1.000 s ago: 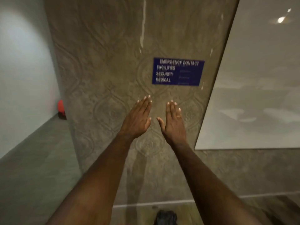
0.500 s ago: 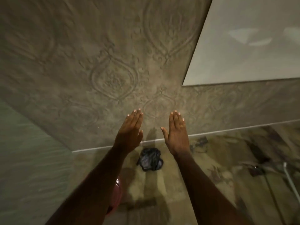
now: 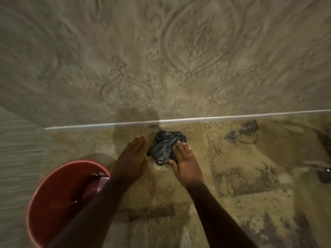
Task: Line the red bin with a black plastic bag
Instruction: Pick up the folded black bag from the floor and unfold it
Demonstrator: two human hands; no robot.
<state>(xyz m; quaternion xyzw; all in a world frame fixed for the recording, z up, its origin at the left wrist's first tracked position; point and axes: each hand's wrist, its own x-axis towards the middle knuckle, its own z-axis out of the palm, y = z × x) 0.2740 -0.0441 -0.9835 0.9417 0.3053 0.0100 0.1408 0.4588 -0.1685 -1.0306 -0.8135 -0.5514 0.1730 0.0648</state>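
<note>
A crumpled black plastic bag [image 3: 165, 144] lies on the patterned floor close to the wall. My right hand [image 3: 186, 162] is spread flat with its fingers on the bag's right edge. My left hand [image 3: 131, 157] hovers open just left of the bag, fingers straight and not touching it. The round red bin [image 3: 53, 199] stands upright at the lower left, partly hidden by my left forearm; its inside looks bare and glossy.
An embossed beige wall [image 3: 161, 59] fills the upper half, meeting the floor at a pale skirting strip [image 3: 232, 117]. A grey ribbed surface [image 3: 16, 149] runs along the left. A dark metal object [image 3: 322, 173] sits at the right edge.
The view has tilted down from the wall to the floor. Both hands have dropped to the black bag, the right one now touching it. The red bin has come into sight.
</note>
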